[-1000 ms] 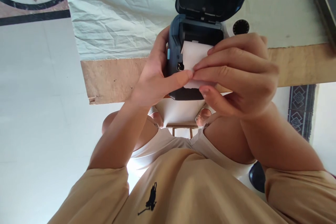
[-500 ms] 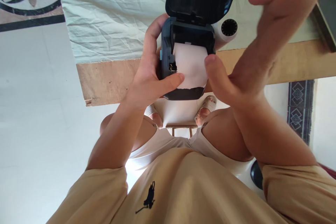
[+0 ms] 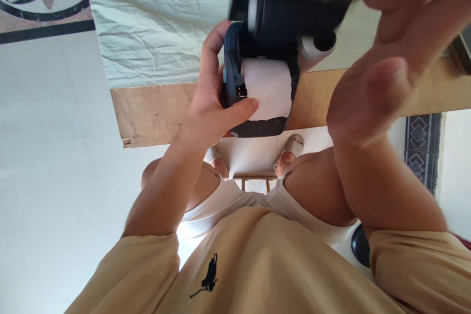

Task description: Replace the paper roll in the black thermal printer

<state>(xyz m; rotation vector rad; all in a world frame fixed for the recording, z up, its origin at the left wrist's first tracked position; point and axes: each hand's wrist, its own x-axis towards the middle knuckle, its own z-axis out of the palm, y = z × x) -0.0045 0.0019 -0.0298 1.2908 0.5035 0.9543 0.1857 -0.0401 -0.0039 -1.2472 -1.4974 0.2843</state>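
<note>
My left hand grips the left side of a small dark blue printer at the table's near edge. Its thumb presses on the white paper that comes out of the open compartment. The printer's black lid is blurred and stands half lowered over the paper. My right hand is above and to the right. Its fingertips rest on the lid's right end, its thumb stands apart, and it holds nothing.
A crumpled pale cloth covers the wooden table. A white round thing with a black dial lies behind the printer. A dark flat object sits at the right edge. Below are my knees, sandalled feet and white floor.
My right hand let go of the paper, rose to the lid and swung it down from upright to half lowered. My left hand still holds the printer with its thumb on the paper.
</note>
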